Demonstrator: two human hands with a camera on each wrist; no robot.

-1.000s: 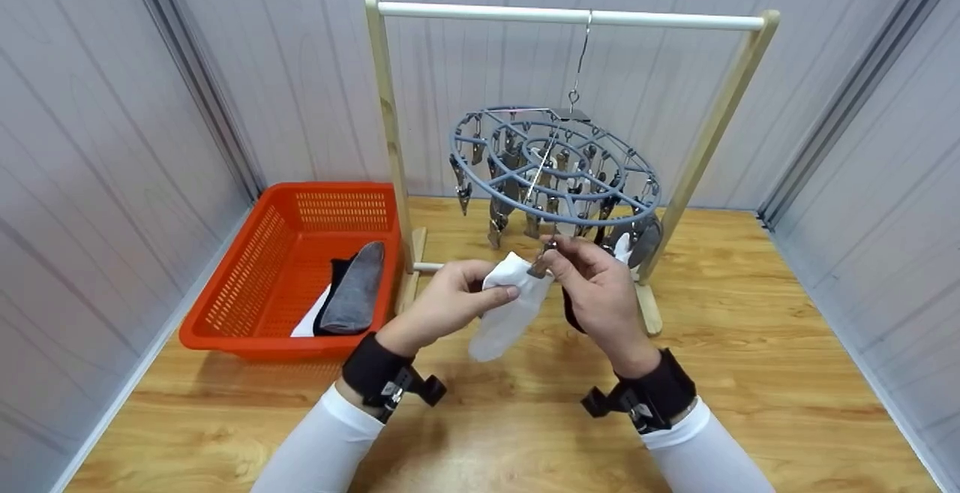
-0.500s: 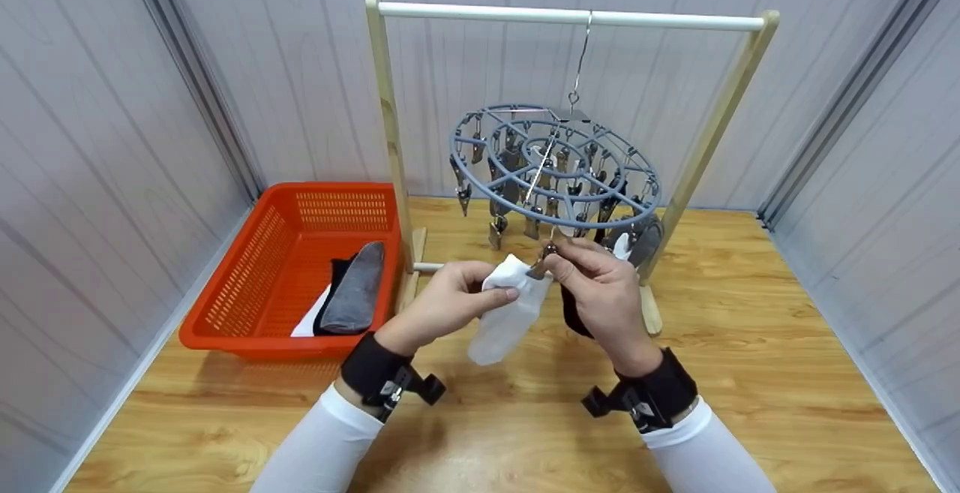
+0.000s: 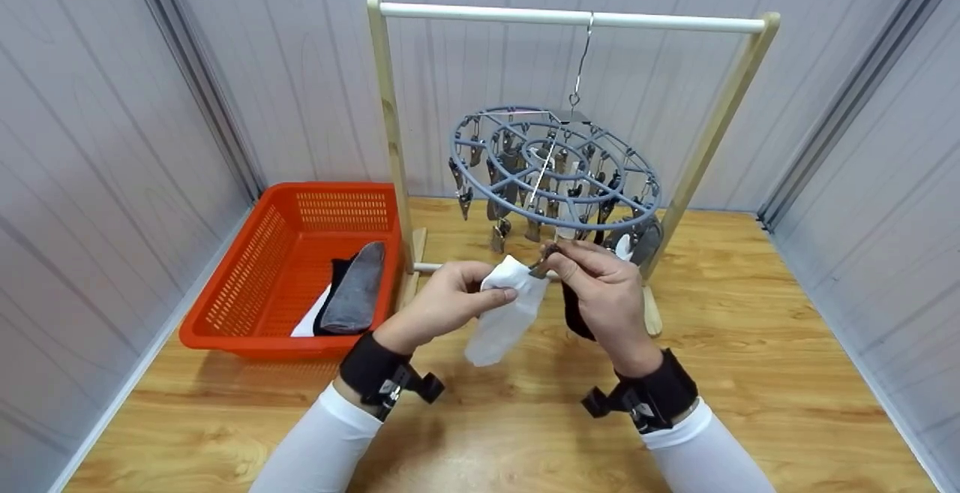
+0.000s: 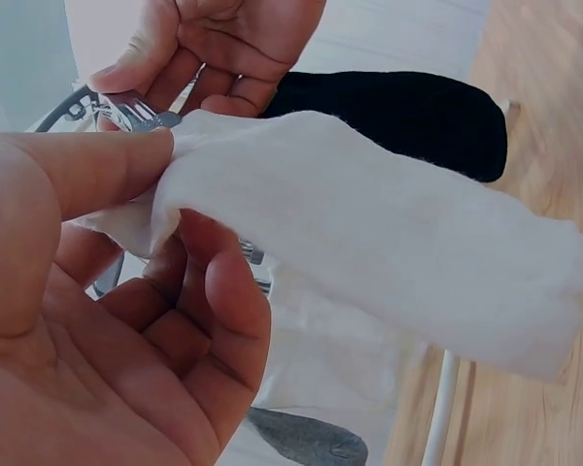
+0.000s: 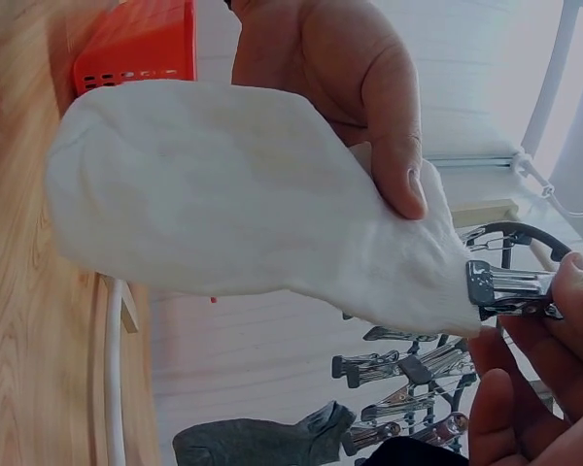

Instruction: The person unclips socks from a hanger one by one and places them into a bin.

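A white sock [image 3: 506,324] hangs below the near rim of a round grey clip hanger [image 3: 517,175]. My left hand [image 3: 448,299] pinches the sock near its cuff, thumb on top. My right hand [image 3: 609,290] pinches a metal clip [image 5: 510,284] between thumb and fingers. In the right wrist view the clip's jaws lie over the corner of the sock's cuff. Behind my right hand hangs a black sock [image 4: 398,116], partly hidden in the head view. A grey sock [image 5: 262,439] shows beyond, among several hanging clips [image 5: 408,374].
The hanger hooks onto the white bar [image 3: 487,14] of a wooden stand [image 3: 386,103]. Left of it, an orange basket [image 3: 225,313] holds a grey sock [image 3: 354,290] with black and white ones beneath. More socks hang at the hanger's right side. Panel walls enclose the wooden tabletop [image 3: 765,373].
Both hands stay almost in place, with the clip at the cuff throughout. The clip tips slightly lower in my right fingers, the sock's toe drifts a little left, and the hanging clips sway.
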